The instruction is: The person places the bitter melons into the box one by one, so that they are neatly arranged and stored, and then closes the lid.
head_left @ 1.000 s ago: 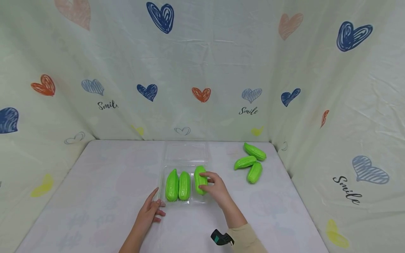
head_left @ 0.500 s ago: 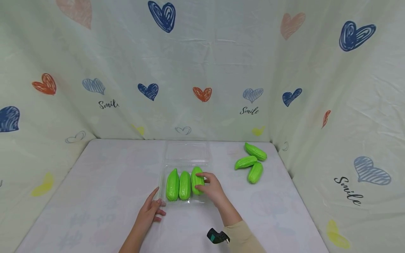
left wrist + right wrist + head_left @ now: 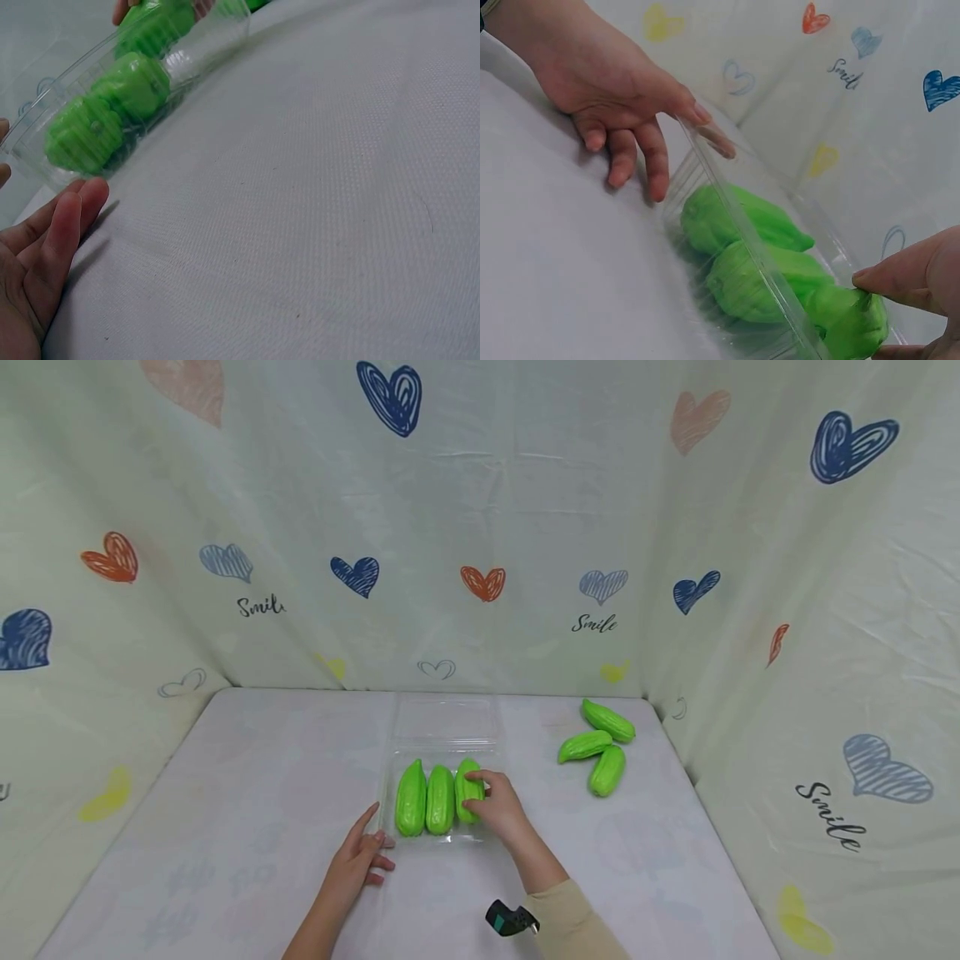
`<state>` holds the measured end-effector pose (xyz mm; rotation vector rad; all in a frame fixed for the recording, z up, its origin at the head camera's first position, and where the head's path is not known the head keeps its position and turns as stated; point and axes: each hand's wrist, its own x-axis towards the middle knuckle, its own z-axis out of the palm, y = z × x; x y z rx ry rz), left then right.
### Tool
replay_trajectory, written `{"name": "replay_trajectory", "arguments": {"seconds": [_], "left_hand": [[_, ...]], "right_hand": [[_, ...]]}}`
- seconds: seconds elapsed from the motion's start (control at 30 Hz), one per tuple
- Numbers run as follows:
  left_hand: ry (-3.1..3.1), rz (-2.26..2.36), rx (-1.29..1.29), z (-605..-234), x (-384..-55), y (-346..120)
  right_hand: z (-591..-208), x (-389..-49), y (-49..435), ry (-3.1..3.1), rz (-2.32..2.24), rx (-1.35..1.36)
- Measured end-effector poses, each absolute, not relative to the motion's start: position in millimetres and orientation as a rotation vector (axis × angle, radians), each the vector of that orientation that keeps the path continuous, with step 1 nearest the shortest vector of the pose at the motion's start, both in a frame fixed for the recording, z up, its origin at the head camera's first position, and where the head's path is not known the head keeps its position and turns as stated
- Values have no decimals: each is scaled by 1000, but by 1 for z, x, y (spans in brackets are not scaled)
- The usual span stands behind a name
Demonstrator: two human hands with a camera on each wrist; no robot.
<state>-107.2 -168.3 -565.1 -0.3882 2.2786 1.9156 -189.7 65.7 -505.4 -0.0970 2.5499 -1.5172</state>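
A clear plastic clamshell box (image 3: 468, 838), lid raised at the back, sits mid-table. Inside it, a left green ridged gourd (image 3: 410, 799) and a middle green gourd (image 3: 440, 799) lie side by side, tips pointing away. My right hand (image 3: 501, 806) pinches a third green gourd (image 3: 468, 789) between thumb and fingers, at the box's right part; the right wrist view shows this gourd (image 3: 847, 321) beside the others. At the front left corner my left hand (image 3: 357, 858) touches the box with fairly straight fingers. The left wrist view has its fingertips (image 3: 94, 196) beside the box wall.
Toward the back right of the table lie three more green gourds, one at the back (image 3: 608, 721), one at the left (image 3: 584, 747) and one in front (image 3: 607, 771). A patterned curtain (image 3: 525, 510) encloses the table's back and sides.
My right hand has moved left with its gourd, bringing it close beside the middle one in the box. The left hand stays at the box corner. The view has shifted slightly.
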Motion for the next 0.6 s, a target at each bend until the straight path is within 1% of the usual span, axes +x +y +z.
{"name": "replay_trajectory", "arguments": {"seconds": [0.6], "left_hand": [[2285, 1912, -385, -566, -107, -168]], "right_hand": [[-511, -189, 58, 2610, -1427, -29]]}}
